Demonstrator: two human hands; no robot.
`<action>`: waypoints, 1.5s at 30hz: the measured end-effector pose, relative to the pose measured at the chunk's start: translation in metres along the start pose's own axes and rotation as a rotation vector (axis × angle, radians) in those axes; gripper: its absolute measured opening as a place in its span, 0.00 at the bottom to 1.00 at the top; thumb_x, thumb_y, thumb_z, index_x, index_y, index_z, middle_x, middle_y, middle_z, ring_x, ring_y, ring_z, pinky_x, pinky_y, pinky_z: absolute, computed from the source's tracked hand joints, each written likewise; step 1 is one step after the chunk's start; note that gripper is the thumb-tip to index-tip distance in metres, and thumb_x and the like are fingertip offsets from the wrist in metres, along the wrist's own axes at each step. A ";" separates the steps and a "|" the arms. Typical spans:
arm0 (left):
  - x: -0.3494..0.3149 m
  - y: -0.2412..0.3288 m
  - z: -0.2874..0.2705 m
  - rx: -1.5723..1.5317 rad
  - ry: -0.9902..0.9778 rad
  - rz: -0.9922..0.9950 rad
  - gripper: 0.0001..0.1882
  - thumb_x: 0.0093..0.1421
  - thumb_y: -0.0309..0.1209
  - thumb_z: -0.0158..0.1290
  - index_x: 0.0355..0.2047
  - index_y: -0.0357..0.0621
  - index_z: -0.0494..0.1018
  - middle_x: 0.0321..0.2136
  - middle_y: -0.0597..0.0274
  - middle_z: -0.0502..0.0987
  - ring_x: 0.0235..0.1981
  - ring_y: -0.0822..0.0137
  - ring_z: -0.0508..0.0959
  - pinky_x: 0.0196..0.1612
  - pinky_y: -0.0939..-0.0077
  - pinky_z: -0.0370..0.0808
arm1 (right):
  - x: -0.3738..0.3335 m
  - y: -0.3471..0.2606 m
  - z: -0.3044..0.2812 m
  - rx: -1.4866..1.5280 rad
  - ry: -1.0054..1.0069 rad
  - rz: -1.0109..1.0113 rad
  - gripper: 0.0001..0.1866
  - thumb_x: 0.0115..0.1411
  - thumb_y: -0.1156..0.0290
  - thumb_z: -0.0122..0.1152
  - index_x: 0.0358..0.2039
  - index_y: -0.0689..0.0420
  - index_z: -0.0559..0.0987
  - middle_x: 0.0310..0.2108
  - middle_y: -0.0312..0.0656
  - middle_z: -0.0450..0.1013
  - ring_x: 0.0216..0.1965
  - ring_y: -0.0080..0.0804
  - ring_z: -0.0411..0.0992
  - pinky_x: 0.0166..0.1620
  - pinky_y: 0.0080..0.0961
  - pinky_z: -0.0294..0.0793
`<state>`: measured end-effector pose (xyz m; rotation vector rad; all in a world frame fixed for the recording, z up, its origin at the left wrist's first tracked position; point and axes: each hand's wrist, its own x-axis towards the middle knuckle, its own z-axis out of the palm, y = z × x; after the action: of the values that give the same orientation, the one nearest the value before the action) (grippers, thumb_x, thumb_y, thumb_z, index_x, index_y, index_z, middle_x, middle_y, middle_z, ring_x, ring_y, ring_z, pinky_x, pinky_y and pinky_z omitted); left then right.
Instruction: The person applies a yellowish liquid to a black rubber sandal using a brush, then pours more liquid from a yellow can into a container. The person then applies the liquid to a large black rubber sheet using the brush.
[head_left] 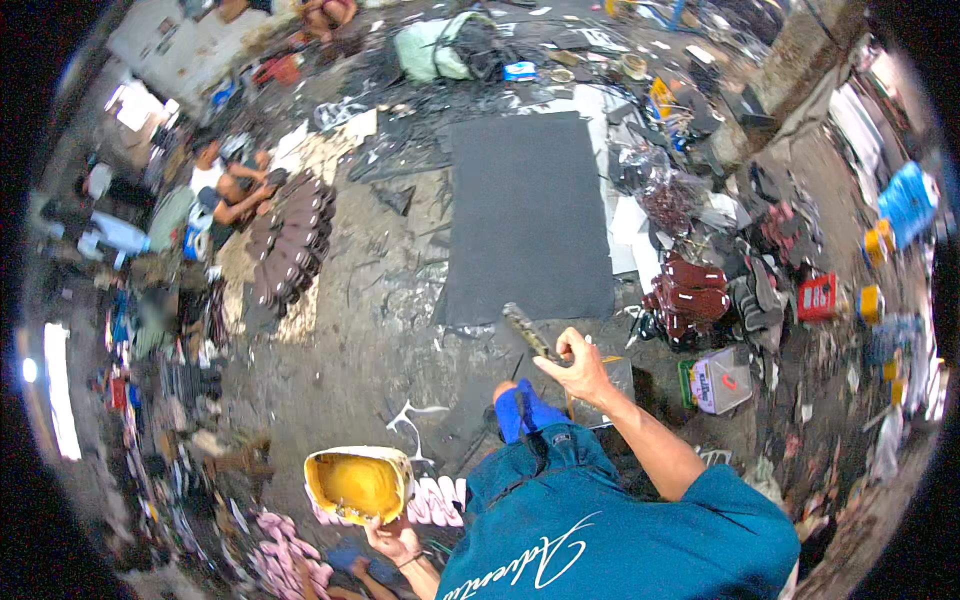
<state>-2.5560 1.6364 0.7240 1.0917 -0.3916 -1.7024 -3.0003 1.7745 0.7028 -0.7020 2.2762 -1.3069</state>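
Note:
At the lower left, my left hand (pixel 395 541) is closed on the rim of a cut-open whitish container (pixel 403 463). Thick yellow stuff (pixel 358 485) coats the inside of this tilted container. My right hand (pixel 578 370), near the middle, grips a short, dark, mottled stick-like tool (pixel 528 331). Its far end points up and left, and I cannot make out its exact kind. Beyond that end a large black rectangular sheet (pixel 530 210) lies flat on the floor. The tool's tip appears just off the sheet's near edge.
Left, a seated person (pixel 225 190) works beside a fanned row of brown shoe parts (pixel 290 240). Dark red pieces (pixel 690 295) and a clear tub (pixel 722 382) lie right. Pink sole-shaped pieces (pixel 290 555) lie near my left hand. A concrete pillar (pixel 790 75) stands far right.

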 end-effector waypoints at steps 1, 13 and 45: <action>0.037 0.008 -0.004 0.070 -0.005 -0.048 0.33 0.49 0.31 0.53 0.59 0.42 0.64 0.54 0.52 0.73 0.53 0.51 0.73 0.55 0.48 0.71 | 0.011 0.007 0.000 -0.025 0.047 0.035 0.23 0.49 0.58 0.74 0.27 0.56 0.67 0.20 0.36 0.64 0.23 0.27 0.62 0.29 0.29 0.66; 0.412 -0.073 0.295 0.323 -0.259 -0.347 0.29 0.51 0.29 0.54 0.56 0.47 0.66 0.48 0.56 0.77 0.47 0.57 0.78 0.47 0.56 0.76 | 0.189 0.147 0.061 0.729 0.752 0.863 0.21 0.57 0.56 0.66 0.36 0.58 0.68 0.37 0.46 0.70 0.38 0.47 0.74 0.29 0.58 0.83; 0.942 -0.895 0.633 0.730 -0.892 -1.002 0.26 0.51 0.20 0.50 0.53 0.44 0.66 0.41 0.64 0.75 0.36 0.70 0.77 0.24 0.83 0.74 | 0.806 0.537 0.114 -0.180 0.949 0.494 0.12 0.61 0.66 0.62 0.29 0.61 0.73 0.28 0.44 0.71 0.32 0.36 0.70 0.41 0.31 0.70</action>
<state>-3.6439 1.0323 -0.0114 1.0074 -1.2458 -3.0823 -3.6815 1.4364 0.0912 0.5727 3.0107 -1.3341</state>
